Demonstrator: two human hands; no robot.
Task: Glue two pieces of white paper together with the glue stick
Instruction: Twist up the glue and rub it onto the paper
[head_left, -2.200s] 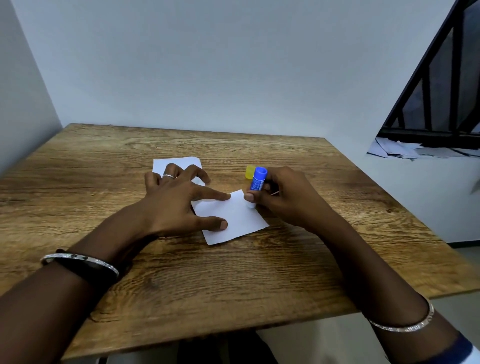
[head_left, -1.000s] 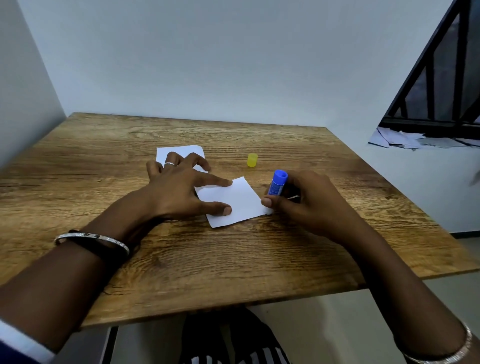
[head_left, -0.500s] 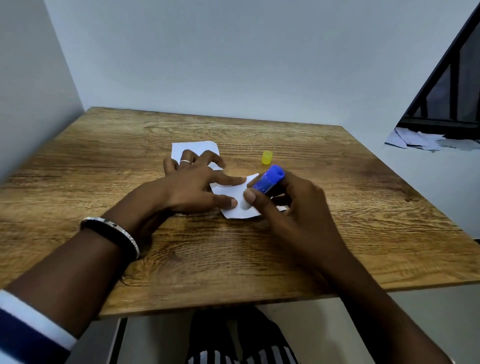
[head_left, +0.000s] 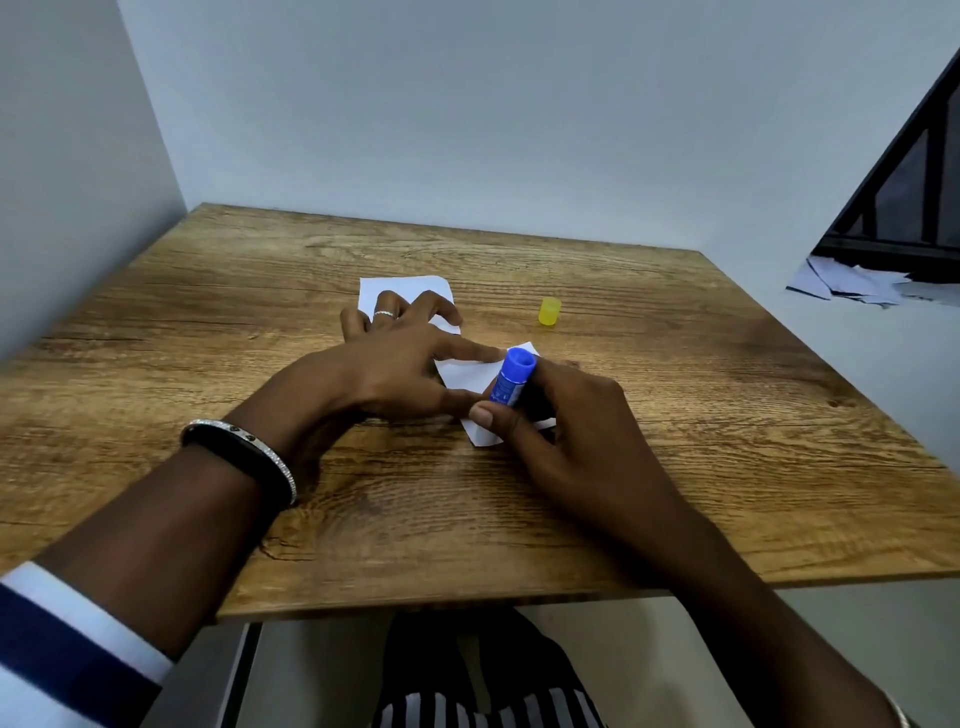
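One glue stick, more upright now

A single wide-angle camera rides on the person's head, looking forward and steeply down over the near edge of the square brown wood-grain table toward the plain pale grey wall behind. It sits close (the table edges bow), with the left hand and right hand mid-frame and black-and-white striped cloth below.
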